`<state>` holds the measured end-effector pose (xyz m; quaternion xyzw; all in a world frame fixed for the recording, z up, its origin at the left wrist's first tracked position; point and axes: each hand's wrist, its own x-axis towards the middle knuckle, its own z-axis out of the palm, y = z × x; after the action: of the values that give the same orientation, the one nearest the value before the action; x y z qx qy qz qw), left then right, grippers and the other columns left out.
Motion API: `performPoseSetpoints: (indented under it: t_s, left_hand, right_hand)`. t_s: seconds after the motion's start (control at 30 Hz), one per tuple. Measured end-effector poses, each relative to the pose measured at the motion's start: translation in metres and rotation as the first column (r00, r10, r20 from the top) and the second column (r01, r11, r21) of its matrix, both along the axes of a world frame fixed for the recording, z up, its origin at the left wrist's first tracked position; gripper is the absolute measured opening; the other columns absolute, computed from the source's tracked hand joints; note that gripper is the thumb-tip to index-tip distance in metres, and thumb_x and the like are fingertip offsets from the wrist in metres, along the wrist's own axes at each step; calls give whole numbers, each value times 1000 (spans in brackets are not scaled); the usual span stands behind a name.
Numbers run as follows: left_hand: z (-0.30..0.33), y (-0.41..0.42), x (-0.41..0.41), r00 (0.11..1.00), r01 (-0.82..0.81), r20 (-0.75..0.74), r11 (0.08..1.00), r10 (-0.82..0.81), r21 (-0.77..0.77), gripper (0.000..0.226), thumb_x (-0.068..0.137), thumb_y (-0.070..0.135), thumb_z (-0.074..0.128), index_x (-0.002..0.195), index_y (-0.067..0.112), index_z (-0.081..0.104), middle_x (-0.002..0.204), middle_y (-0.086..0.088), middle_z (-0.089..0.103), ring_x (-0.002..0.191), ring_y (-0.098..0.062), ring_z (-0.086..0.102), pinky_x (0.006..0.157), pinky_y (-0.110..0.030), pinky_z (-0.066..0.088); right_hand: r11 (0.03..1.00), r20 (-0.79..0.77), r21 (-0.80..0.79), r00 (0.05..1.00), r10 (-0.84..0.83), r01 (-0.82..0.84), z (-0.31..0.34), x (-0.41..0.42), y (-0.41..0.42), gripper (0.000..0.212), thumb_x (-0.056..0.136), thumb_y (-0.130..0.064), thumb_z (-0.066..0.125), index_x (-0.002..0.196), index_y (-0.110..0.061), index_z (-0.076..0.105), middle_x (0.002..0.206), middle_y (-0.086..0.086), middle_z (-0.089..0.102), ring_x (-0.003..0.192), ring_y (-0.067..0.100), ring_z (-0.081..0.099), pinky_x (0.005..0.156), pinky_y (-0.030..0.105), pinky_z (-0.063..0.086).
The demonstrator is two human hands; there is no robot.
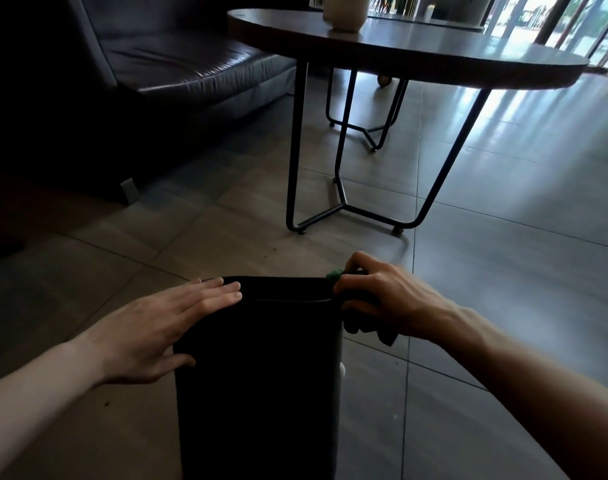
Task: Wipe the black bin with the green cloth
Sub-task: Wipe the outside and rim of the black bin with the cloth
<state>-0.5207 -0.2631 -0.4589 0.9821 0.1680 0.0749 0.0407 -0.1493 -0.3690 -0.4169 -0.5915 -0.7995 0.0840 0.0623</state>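
Observation:
The black bin (257, 375) stands on the tiled floor right in front of me, tall and rectangular, its lid facing up. My left hand (157, 330) lies flat on the bin's left top edge, fingers straight and together, thumb on the left side. My right hand (382, 296) is closed around the bunched green cloth (335, 274) and presses it against the bin's upper right corner. Most of the cloth is dark and hidden under the fingers; a loose part hangs below the hand.
A round dark table (416, 53) on thin black metal legs (295, 150) stands just beyond the bin, with a pale vase (345, 12) on top. A dark leather sofa (178, 67) fills the far left. Glass doors let light in at the far right.

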Motion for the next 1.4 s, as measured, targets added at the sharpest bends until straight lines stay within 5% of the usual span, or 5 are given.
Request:
performPoseSetpoints:
  t_s: [0.27, 0.67, 1.0, 1.17, 1.4]
  left_hand:
    - [9, -11, 19, 995, -24, 102, 995, 14, 94, 100, 79, 46, 76, 159, 28, 19, 168, 10, 17, 154, -13, 19, 122, -42, 27]
    - [2, -63, 104, 933, -114, 340, 993, 115, -23, 106, 80, 62, 72, 160, 17, 19, 168, 4, 17, 157, -22, 8, 118, -52, 35]
    - [8, -22, 81, 928, -145, 336, 986, 164, -79, 97, 80, 52, 77, 156, 16, 30, 160, 3, 32, 152, -16, 24, 123, -37, 25]
    - [6, -7, 73, 925, -166, 326, 979, 196, -116, 92, 76, 25, 75, 157, 17, 30, 159, 4, 33, 150, -14, 26, 123, -32, 24]
    - [4, 6, 48, 915, -249, 286, 956, 285, -154, 97, 78, 41, 79, 157, 32, 23, 157, 18, 29, 147, -4, 26, 118, -33, 30]
  right_hand:
    - [999, 140, 46, 990, -4, -3, 29, -22, -20, 26, 100, -56, 51, 119, -41, 60, 115, -6, 51, 84, 9, 42, 74, 36, 52]
    - [977, 173, 195, 978, -118, 84, 49, -56, -8, 28, 101, -51, 48, 124, -43, 59, 95, -7, 42, 90, 22, 57, 67, 35, 42]
    - [838, -485, 467, 874, -25, 283, -25, -63, -19, 53, 97, -31, 60, 148, -21, 46, 131, -5, 57, 118, 15, 56, 97, 43, 52]
    - [844, -158, 531, 988, 5, 81, -82, -99, -39, 62, 96, -34, 62, 154, -24, 42, 151, -2, 50, 147, 25, 42, 109, 51, 44]
    - [821, 335, 441, 915, 224, -362, -152, -100, -94, 60, 101, -35, 55, 158, -29, 37, 161, -7, 42, 153, 29, 32, 109, 54, 49]
